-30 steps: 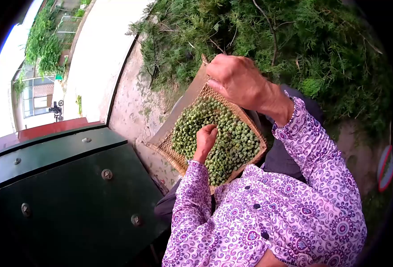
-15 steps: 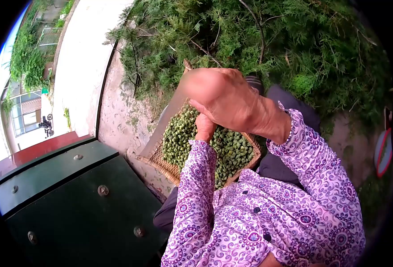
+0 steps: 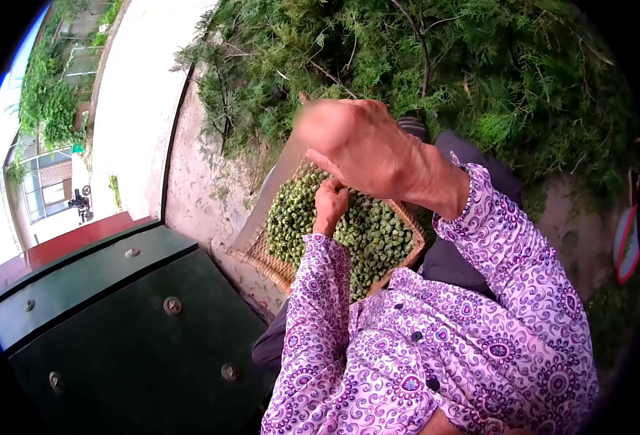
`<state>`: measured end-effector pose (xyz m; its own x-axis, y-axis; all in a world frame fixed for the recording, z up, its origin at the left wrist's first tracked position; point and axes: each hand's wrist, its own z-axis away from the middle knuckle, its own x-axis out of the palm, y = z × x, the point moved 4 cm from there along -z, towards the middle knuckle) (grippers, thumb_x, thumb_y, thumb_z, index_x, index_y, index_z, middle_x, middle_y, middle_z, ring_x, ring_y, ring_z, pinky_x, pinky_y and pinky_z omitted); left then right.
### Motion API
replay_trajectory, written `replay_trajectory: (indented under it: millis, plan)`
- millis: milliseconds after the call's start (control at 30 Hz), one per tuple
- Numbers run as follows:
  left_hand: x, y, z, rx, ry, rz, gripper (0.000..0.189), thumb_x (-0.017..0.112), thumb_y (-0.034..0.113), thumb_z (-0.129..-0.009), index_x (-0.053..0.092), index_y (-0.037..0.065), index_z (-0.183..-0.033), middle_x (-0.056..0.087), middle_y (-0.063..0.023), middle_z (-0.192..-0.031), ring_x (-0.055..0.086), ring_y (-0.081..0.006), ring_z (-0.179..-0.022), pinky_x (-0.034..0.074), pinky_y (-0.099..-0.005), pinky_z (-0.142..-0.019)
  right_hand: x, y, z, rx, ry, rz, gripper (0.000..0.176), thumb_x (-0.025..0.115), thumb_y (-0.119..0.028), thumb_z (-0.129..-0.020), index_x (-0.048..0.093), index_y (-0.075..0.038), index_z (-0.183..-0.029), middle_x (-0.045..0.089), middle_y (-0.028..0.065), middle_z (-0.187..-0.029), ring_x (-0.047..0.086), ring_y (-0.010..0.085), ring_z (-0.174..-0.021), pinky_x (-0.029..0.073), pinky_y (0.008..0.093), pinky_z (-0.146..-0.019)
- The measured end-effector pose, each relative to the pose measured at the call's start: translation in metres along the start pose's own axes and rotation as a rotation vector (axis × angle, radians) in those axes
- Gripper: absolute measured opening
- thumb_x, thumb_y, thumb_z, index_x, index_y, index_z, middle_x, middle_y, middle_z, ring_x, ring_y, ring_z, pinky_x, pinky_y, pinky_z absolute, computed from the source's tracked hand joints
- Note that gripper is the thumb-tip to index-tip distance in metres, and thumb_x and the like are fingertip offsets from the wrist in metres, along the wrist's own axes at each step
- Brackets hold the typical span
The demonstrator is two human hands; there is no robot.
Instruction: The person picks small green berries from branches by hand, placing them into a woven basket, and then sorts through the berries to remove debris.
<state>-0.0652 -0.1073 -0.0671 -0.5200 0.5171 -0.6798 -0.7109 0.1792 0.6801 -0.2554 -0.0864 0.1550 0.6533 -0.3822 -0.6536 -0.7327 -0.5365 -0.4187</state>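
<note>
A woven basket (image 3: 256, 268) full of small green cones (image 3: 381, 243) sits in front of my body. Over the heap, my left hand (image 3: 329, 205) is closed, its fingertips pinched together just below the other hand. Whatever they grip does not show. My right hand (image 3: 378, 156) is held higher and closer to the camera, curled closed with the back of it facing up. Its fingers are mostly hidden beneath it, and part of the hand is blurred. Cut evergreen branches (image 3: 320, 58) lie just beyond the basket.
The branch pile spreads across the far side and right. At the lower left stands a dark green metal panel (image 3: 131, 326) with round studs. A paved strip (image 3: 189, 167) runs between panel and branches. A red-rimmed object (image 3: 626, 245) is at the far right.
My left hand has come further out from under my right hand, so its pinched fingers now show. The right hand has risen slightly in view.
</note>
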Motion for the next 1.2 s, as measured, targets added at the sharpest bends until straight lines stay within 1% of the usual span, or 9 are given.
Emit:
replay_trajectory:
  millis: [100, 200, 300, 533, 600, 733, 833, 967, 1200]
  plan:
    - [-0.007, -0.030, 0.019, -0.181, 0.096, 0.167, 0.012, 0.058, 0.008, -0.072, 0.062, 0.000, -0.079, 0.061, -0.0120, -0.071, 0.059, -0.0214, -0.066, 0.048, -0.0304, -0.067, -0.017, -0.009, -0.016, -0.082, 0.300, 0.233, 0.014, 0.045, -0.018, -0.083, 0.048, -0.006, -0.077, 0.038, 0.0028, -0.060, 0.038, 0.0124, -0.048, 0.046, 0.0254, -0.044]
    - [-0.012, -0.028, 0.024, -0.289, 0.108, 0.275, 0.008, 0.059, 0.004, -0.071, 0.063, 0.003, -0.078, 0.059, -0.0084, -0.068, 0.055, -0.0126, -0.064, 0.046, -0.0260, -0.063, -0.011, -0.007, -0.018, 0.260, -0.177, -0.181, 0.028, 0.064, -0.023, -0.081, 0.058, 0.001, -0.093, 0.056, 0.0133, -0.097, 0.049, 0.0232, -0.092, 0.040, 0.0368, -0.084]
    - [-0.019, 0.022, 0.016, -0.103, 0.206, 0.122, 0.016, 0.061, 0.014, -0.076, 0.063, 0.005, -0.089, 0.064, -0.0082, -0.077, 0.059, -0.0175, -0.066, 0.046, -0.0303, -0.062, -0.010, -0.010, -0.017, 0.012, 0.172, -0.128, 0.010, 0.050, -0.009, -0.079, 0.052, 0.000, -0.073, 0.045, 0.0067, -0.059, 0.046, 0.0144, -0.049, 0.049, 0.0287, -0.045]
    - [0.014, 0.021, -0.006, -0.193, 0.082, -0.108, 0.033, 0.057, 0.031, -0.081, 0.061, 0.008, -0.106, 0.064, -0.0160, -0.092, 0.062, -0.0263, -0.085, 0.047, -0.0387, -0.068, -0.011, -0.005, -0.009, 0.005, 0.087, 0.054, 0.009, 0.046, -0.009, -0.080, 0.049, -0.001, -0.082, 0.041, 0.0051, -0.062, 0.043, 0.0132, -0.051, 0.051, 0.0293, -0.049]
    - [0.017, 0.018, -0.009, -0.167, 0.063, -0.184, 0.033, 0.057, 0.031, -0.081, 0.061, 0.008, -0.105, 0.064, -0.0161, -0.092, 0.062, -0.0268, -0.085, 0.047, -0.0391, -0.069, 0.007, 0.005, -0.004, 0.176, -0.118, -0.267, 0.015, 0.059, -0.012, -0.077, 0.058, 0.001, -0.085, 0.057, 0.0138, -0.083, 0.055, 0.0251, -0.076, 0.045, 0.0377, -0.075]
    - [0.019, 0.017, -0.012, -0.142, 0.023, -0.309, 0.031, 0.057, 0.030, -0.081, 0.061, 0.007, -0.103, 0.064, -0.0165, -0.090, 0.062, -0.0278, -0.084, 0.047, -0.0397, -0.069, 0.003, -0.005, -0.010, -0.133, 0.236, -0.038, 0.003, 0.045, -0.001, -0.078, 0.047, -0.004, -0.078, 0.045, 0.0070, -0.067, 0.048, 0.0120, -0.060, 0.048, 0.0252, -0.049]
    - [0.018, 0.020, -0.012, -0.145, -0.028, -0.384, 0.031, 0.057, 0.030, -0.081, 0.061, 0.007, -0.101, 0.064, -0.0168, -0.089, 0.061, -0.0286, -0.084, 0.047, -0.0402, -0.069, -0.008, -0.008, -0.023, 0.105, -0.225, -0.160, 0.006, 0.049, -0.002, -0.075, 0.049, 0.000, -0.070, 0.048, 0.0094, -0.063, 0.052, 0.0134, -0.056, 0.048, 0.0268, -0.047]
    - [0.008, 0.026, -0.005, -0.196, -0.130, -0.435, 0.030, 0.056, 0.029, -0.082, 0.062, 0.006, -0.099, 0.064, -0.0172, -0.088, 0.061, -0.0296, -0.084, 0.047, -0.0409, -0.070, -0.007, -0.007, -0.021, 0.069, -0.037, -0.071, 0.008, 0.052, -0.002, -0.072, 0.051, 0.002, -0.065, 0.051, 0.0135, -0.060, 0.055, 0.0156, -0.052, 0.047, 0.0293, -0.043]
    - [-0.026, -0.031, 0.021, -0.262, 0.276, 0.014, 0.013, 0.055, 0.012, -0.074, 0.055, 0.000, -0.072, 0.059, -0.0182, -0.068, 0.058, -0.0321, -0.065, 0.047, -0.0407, -0.066, -0.019, -0.009, -0.023, 0.161, -0.091, -0.036, 0.012, 0.061, -0.012, -0.078, 0.058, 0.000, -0.080, 0.055, 0.0104, -0.071, 0.057, 0.0231, -0.064, 0.050, 0.0354, -0.063]
